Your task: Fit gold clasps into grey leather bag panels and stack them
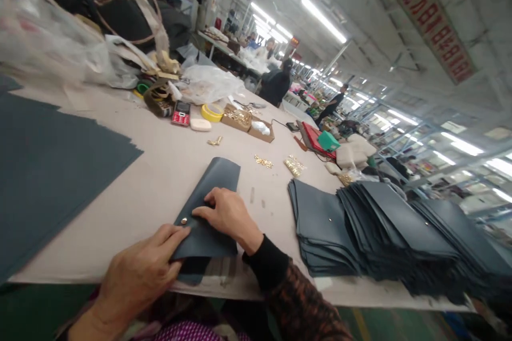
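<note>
A dark blue-grey leather-like panel (218, 176) lies folded over near the table's front edge, with a small gold metal fitting (184, 221) on its left side. My left hand (146, 258) pinches the panel's lower left edge between thumb and fingers, just below the fitting. My right hand (228, 216) rests on top of the panel, its thumb and forefinger bent close to the fitting; whether something small is between them I cannot make out. Beyond the panel lie small gold pieces (215, 141) and another little heap of gold pieces (263, 161).
Stacks of similar panels (316, 208) line the right side; flat dark sheets (60, 160) cover the left. Behind are a cardboard tray of gold parts (238, 117), yellow tape (212, 112), a red phone (181, 113), a bag of gold parts (294, 165) and plastic bags (212, 82). People stand farther back.
</note>
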The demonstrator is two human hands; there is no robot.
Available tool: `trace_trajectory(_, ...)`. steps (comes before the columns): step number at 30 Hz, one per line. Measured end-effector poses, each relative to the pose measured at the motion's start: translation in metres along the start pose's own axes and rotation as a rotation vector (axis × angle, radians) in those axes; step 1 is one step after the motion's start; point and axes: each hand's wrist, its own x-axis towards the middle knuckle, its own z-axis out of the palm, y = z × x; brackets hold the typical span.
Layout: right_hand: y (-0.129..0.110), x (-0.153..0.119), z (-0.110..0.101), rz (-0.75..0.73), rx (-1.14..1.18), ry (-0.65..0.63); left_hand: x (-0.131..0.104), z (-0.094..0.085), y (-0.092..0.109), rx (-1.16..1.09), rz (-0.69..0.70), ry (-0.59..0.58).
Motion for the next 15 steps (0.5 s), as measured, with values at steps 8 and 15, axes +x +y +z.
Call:
trace_trajectory(8, 0.051, -0.031, 0.004, 0.165, 0.408, 0.177, 0.001, 0.002, 0.001, -0.139, -0.096, -0.044)
trace_trajectory(15, 0.104, -0.05, -0.064, 0.181, 0.719, 0.421, 0.018, -0.011, 0.037, -0.781, -0.389, -0.115)
